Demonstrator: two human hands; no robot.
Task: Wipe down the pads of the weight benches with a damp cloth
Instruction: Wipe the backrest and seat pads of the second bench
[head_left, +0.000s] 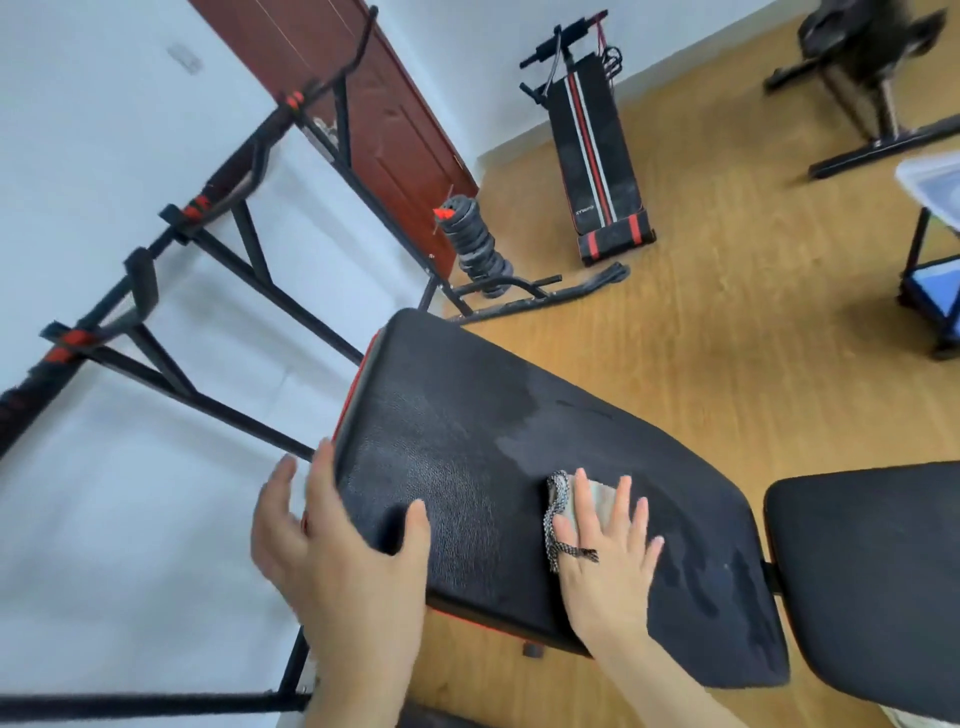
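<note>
A long black back pad (457, 415) with red trim fills the middle of the head view; damp streaks show across its right half. The separate black seat pad (872, 582) sits just to its right. My left hand (332, 551) grips the pad's near left edge, thumb on top and fingers wrapped round the side. My right hand (608, 556) lies flat with spread fingers on a grey cloth (561, 499) that has a black-and-white woven border, pressing it onto the pad.
A black pull-up frame (218, 332) stands against the white wall at left. Stacked weight plates (478, 244) sit by a brown door. A folded sit-up bench (597, 156) lies on the wooden floor beyond. An exercise bike (878, 78) and a small stand holding a plastic tub (935, 192) are at far right.
</note>
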